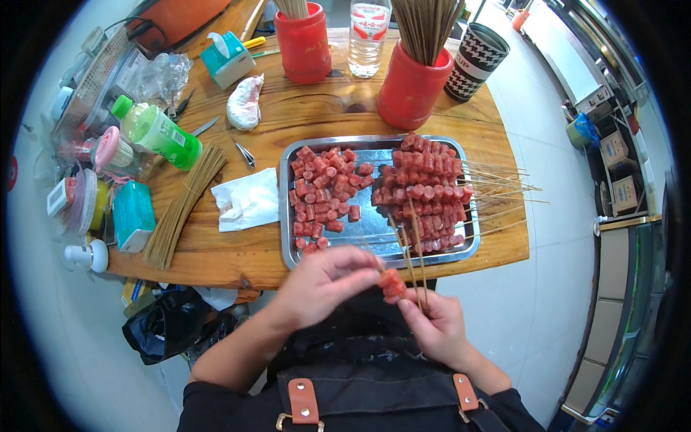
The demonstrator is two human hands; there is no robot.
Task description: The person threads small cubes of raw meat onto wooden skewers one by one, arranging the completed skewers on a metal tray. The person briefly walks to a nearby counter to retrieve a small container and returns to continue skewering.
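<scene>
My right hand (437, 327) is closed around several thin bamboo skewers (419, 266), which point up and away. A few red meat pieces (393, 286) are threaded together just left of its thumb. My left hand (324, 284) has its thumb and fingertips pinched against the left end of these pieces; a skewer tip shows there faintly. Beyond both hands lies a steel tray (353, 245). Loose short red meat chunks (324, 191) fill its left side. Finished meat skewers (428, 191) are stacked on its right side, their bare sticks reaching over the right rim.
A white napkin (246, 200) and a bundle of bamboo sticks (183, 209) lie left of the tray. Red stick holders (416, 86), a water bottle (369, 39) and a patterned cup (476, 61) stand behind. A green bottle (158, 133) leans among clutter at left.
</scene>
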